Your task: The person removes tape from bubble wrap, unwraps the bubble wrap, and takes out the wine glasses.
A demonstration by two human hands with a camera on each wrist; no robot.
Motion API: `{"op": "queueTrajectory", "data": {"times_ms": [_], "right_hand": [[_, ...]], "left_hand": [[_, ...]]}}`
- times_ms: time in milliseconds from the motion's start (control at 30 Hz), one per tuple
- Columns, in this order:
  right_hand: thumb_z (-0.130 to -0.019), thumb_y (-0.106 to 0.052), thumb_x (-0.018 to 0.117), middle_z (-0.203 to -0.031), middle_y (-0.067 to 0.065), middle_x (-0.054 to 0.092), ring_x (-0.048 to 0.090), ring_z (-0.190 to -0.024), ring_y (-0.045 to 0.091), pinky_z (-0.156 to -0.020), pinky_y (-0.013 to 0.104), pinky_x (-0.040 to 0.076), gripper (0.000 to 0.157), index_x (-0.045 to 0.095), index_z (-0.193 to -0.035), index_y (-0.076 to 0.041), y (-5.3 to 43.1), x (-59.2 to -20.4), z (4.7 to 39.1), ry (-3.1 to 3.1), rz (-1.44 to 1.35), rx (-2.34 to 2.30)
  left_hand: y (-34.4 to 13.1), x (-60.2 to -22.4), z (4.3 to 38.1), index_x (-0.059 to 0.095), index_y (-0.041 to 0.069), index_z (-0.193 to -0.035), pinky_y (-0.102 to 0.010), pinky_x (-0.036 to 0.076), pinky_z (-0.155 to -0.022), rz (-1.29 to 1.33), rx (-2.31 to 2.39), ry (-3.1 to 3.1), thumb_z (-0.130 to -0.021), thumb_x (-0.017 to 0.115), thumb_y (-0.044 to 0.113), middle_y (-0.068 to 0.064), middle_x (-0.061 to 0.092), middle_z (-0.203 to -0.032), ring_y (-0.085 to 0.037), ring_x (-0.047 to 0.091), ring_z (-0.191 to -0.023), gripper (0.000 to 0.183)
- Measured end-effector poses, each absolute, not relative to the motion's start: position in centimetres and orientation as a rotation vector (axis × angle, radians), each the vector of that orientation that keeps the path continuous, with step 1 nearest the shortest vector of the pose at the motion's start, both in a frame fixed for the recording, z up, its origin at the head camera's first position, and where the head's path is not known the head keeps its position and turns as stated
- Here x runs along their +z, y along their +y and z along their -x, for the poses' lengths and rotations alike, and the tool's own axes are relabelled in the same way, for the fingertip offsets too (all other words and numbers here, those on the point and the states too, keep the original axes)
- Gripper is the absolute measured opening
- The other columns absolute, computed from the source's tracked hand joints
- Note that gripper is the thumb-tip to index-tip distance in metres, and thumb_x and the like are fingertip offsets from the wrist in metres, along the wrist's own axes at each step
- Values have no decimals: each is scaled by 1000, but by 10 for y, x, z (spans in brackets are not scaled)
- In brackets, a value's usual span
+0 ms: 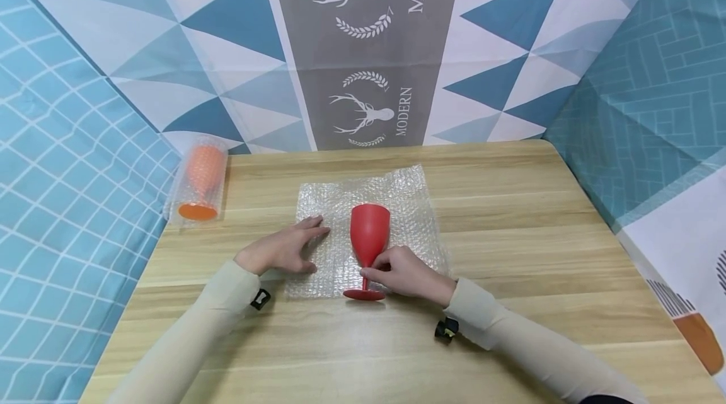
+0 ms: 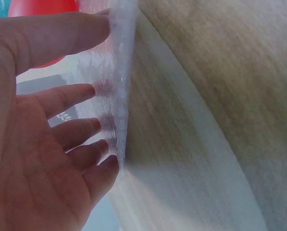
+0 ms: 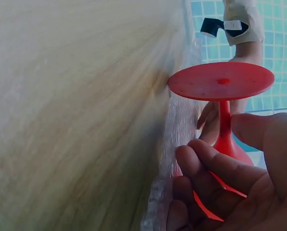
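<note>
A red goblet (image 1: 370,234) lies on its side on a sheet of bubble wrap (image 1: 408,202), its bowl toward the back and its round foot (image 3: 220,81) past the wrap's front edge. My right hand (image 1: 401,270) holds the goblet by the stem, thumb on one side and curled fingers on the other, as the right wrist view shows. At the wrap's left side, my left hand (image 1: 286,248) rests with spread fingers. In the left wrist view, the fingertips (image 2: 88,90) touch the bubble wrap (image 2: 123,82) and hold nothing.
An orange goblet (image 1: 205,171) wrapped in bubble wrap stands out at the back left corner of the wooden table (image 1: 510,215). Patterned cloth walls (image 1: 499,32) border the table at the back and on both sides.
</note>
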State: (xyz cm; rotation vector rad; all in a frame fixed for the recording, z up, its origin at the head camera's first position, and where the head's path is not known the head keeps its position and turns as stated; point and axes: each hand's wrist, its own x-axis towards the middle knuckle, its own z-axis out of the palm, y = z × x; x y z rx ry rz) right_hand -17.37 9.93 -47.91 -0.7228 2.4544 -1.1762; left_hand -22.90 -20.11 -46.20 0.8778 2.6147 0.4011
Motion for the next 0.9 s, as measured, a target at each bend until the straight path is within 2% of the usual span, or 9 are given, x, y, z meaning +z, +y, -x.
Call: {"op": "queueTrajectory", "data": {"times_ms": [367,633,900], "right_hand": [[-97,-29,72,-69,-1,71,52,-55,3,-50,18,42,25,80,-80,-12,97,-480,173,2396,645,-1217],[-96,-24,72,-71,-4,73,54,-60,4,-52,18,43,20,79,-79,-14,97,-480,173,2405,622,-1278],[-94,-26,75,-67,-7,67,52,-60,3,-53,18,43,20,78,-79,-14,97,-479,175,2398,538,-1302]], "left_hand": [[-201,-462,228,45,5,-154,-65,34,-118,-884,403,2621,-77,84,22,-24,26,-167,-48,29,-151,87],[-200,-461,227,44,7,-155,-64,34,-119,-851,406,2611,-79,84,23,-21,24,-169,-45,27,-153,88],[-200,-461,228,44,8,-155,-63,34,-119,-841,402,2611,-79,84,23,-21,24,-169,-45,27,-154,87]]}}
